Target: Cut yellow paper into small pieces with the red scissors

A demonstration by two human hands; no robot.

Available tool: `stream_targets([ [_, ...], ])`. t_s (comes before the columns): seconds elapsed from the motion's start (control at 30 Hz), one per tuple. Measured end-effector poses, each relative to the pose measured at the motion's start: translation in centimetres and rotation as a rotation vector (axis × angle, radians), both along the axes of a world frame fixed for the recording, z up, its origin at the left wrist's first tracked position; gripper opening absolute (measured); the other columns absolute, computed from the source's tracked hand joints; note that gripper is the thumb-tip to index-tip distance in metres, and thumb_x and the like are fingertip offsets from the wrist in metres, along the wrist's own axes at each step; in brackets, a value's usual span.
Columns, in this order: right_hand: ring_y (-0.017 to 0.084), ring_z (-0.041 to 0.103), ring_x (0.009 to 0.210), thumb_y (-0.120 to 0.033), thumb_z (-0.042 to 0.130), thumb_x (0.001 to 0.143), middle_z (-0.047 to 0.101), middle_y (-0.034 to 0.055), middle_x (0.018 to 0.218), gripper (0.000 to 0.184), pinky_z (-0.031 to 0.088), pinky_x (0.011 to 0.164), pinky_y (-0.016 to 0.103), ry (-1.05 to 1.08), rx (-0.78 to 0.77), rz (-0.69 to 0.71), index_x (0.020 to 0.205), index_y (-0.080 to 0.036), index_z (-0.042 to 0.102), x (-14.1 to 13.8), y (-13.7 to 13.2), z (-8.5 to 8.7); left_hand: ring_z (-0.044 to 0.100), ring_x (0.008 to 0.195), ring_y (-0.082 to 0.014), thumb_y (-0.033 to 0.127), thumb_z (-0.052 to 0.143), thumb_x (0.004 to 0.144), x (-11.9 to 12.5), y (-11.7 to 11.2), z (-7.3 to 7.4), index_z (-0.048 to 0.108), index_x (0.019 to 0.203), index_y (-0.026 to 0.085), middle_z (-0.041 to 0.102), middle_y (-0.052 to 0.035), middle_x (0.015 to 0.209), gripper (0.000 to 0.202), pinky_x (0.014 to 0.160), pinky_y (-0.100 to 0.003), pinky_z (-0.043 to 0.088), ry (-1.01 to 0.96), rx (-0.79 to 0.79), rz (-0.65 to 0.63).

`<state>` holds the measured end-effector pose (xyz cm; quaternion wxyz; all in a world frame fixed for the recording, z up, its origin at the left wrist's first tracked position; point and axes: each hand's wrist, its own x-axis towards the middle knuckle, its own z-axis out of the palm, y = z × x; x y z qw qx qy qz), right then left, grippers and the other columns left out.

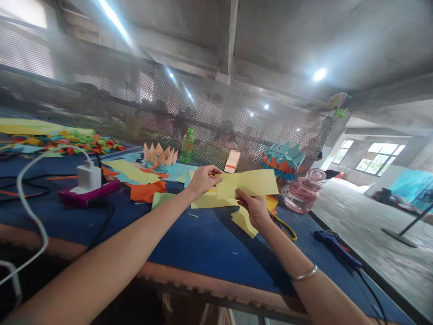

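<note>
A yellow paper strip (257,183) is held up above the table between my two hands. My left hand (204,179) pinches its left end with thumb and fingertips. My right hand (254,207) grips its lower edge, the thumb on the near face and the other fingers mostly hidden behind. Below lie more sheets of yellow paper (211,201) and a loose yellow piece (241,220). Beside my right wrist, scissors with a yellow handle (290,232) lie partly covered by the hand.
On the blue table (203,246) stand a peach paper lotus (160,155), a green bottle (187,146), a blue-and-orange paper lotus (284,160) and a pink glass jar (302,194). A purple power strip (89,192) lies left, a blue corded tool (336,248) right. Perforated mesh (203,113) rises behind.
</note>
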<state>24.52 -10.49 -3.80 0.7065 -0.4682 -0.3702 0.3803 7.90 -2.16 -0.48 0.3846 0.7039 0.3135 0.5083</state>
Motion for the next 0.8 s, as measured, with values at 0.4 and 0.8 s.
stream_targets([
  [0.4,0.011,0.058,0.053,-0.029,0.086,0.044,0.069,0.0026,0.064,0.032,0.049,0.05,0.023,0.02,0.032,-0.064,0.066,-0.013,0.07,-0.2,0.0,0.1,0.064,0.063,-0.0117,0.005,0.071,0.066,0.4,-0.8,0.2,0.061,0.1,0.014,0.069,-0.0014,0.076,0.036,0.066,-0.028,0.055,-0.347,-0.382,-0.192],
  [0.8,0.01,0.058,0.053,-0.026,0.085,0.046,0.069,0.0001,0.066,0.032,0.048,0.048,0.022,0.048,0.061,-0.042,0.071,-0.013,0.071,-1.1,-0.2,0.2,0.07,0.081,-0.0257,0.032,0.075,0.074,1.7,-1.5,-1.3,0.069,0.096,0.008,0.073,-0.0161,0.089,0.033,0.076,-0.037,0.056,-0.438,-0.706,-0.487],
])
